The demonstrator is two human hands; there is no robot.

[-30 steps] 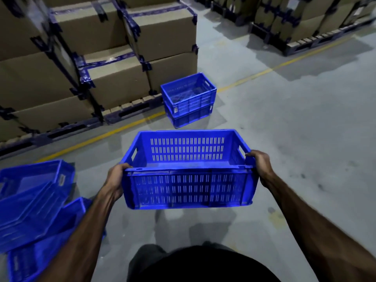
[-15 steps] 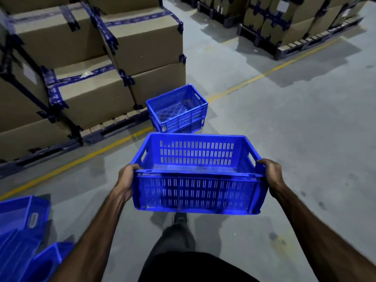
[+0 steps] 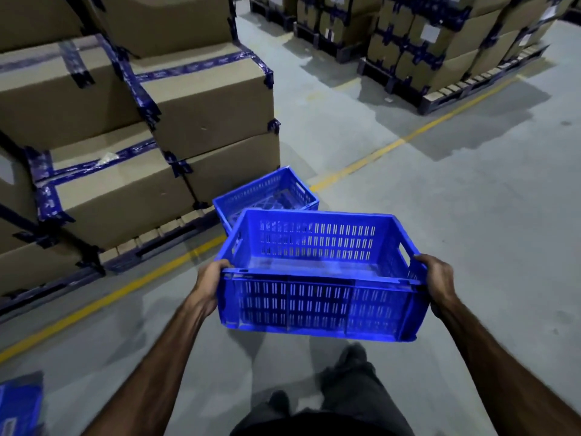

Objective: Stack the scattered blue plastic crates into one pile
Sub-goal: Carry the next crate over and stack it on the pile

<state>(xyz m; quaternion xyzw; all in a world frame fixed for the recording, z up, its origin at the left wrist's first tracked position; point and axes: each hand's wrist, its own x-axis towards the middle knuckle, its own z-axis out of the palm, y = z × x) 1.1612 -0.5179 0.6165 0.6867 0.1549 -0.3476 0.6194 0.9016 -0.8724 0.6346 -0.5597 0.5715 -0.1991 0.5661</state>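
Carrying the blue crate (image 3: 317, 278) out in front of me at about waist height, I've got my left hand (image 3: 209, 284) wrapped round its left end and my right hand (image 3: 438, 283) curled over the rim at the right end, so each grip is clamped on the crate's short sides. It looks light for its bulk: thin moulded plastic, empty, walls full of narrow slots, and it rides level with no sag, so I judge it stiff enough to carry by the ends. The thick top rim and the handle cut-outs in the end walls are the sensible places to hold; the smooth plastic could slip if I only pinched a wall. Ahead on the grey concrete floor (image 3: 440, 215) sits the pile of crates (image 3: 267, 191), the same slotted make with a lattice bottom, just beside taped cardboard boxes (image 3: 201, 99) on a pallet.
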